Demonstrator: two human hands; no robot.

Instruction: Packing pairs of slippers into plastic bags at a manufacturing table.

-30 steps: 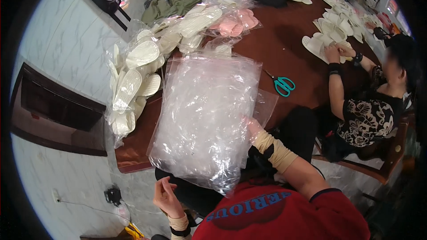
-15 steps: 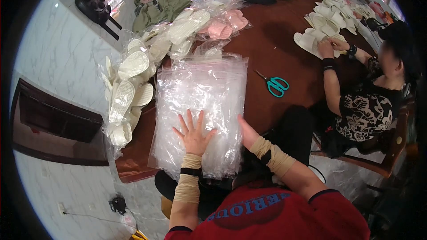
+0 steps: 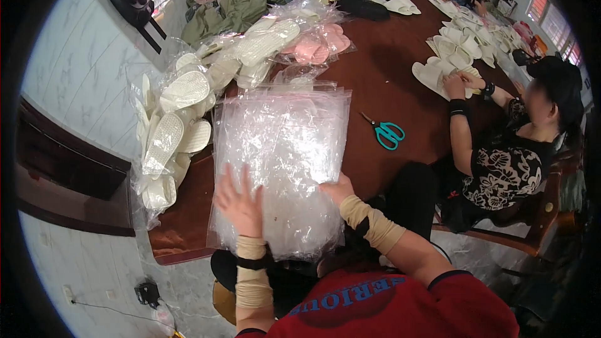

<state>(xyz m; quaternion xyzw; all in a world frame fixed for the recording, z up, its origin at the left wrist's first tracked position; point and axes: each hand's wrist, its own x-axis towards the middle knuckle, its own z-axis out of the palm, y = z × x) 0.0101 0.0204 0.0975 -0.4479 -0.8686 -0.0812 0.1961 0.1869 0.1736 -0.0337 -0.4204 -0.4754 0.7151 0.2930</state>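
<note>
A stack of clear plastic bags (image 3: 282,144) lies in front of me at the table's near edge, its surface wrinkled and shiny. Over the stack's left part, my left hand (image 3: 241,203) is open with fingers spread, slightly smeared by motion. I cannot tell whether it touches the top bag. At the stack's right edge, my right hand (image 3: 338,189) is closed, its fingers bent over the edge of the plastic. How many bags it grips is hidden.
Bagged white slippers (image 3: 164,141) are heaped left of the stack, with bagged pink slippers (image 3: 316,45) behind. Teal-handled scissors (image 3: 387,134) lie on the brown table (image 3: 369,75). A co-worker (image 3: 507,150) at right handles white slippers (image 3: 432,78); more people sit at the far end.
My left hand has shifted left across the stack, fingers still spread. My right hand, earlier flat along the stack's right side, has bent its fingers onto the edge.
</note>
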